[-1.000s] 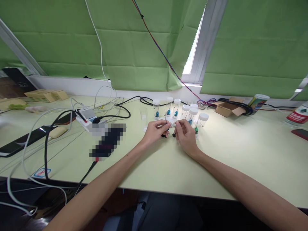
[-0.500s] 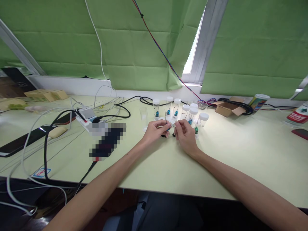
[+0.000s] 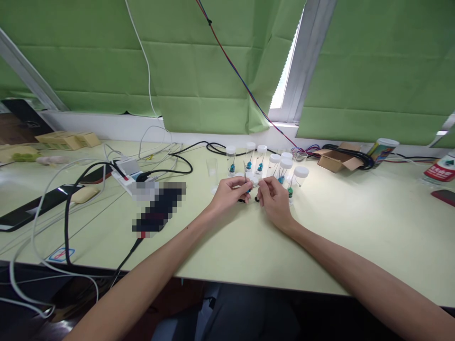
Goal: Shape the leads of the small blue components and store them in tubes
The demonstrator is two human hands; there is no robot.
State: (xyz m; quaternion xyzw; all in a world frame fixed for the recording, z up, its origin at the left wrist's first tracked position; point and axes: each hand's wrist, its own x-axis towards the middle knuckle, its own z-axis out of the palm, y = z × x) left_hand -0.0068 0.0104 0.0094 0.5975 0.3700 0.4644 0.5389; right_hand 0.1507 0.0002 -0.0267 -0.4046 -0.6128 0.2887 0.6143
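My left hand (image 3: 232,191) is closed in a pinch on a small blue piece with a thin dark stem (image 3: 245,171) that sticks up above the fingertips. Close beside it, my right hand (image 3: 273,198) has thumb and fingers pressed together; what they hold is too small to make out. A small black object shows just below the right fingertips. Behind the hands stand several clear tubes with white caps (image 3: 250,147), with blue pieces inside. One capped tube (image 3: 301,172) by my right hand holds a green piece. An uncapped clear tube (image 3: 212,173) stands left of my left hand.
A white power strip (image 3: 131,182) with plugs and tangled cables lies to the left, near a pixelated dark object (image 3: 159,208). An open cardboard box (image 3: 337,158), black cable and a can (image 3: 382,151) are at the back right. A labelled bottle (image 3: 441,170) stands far right.
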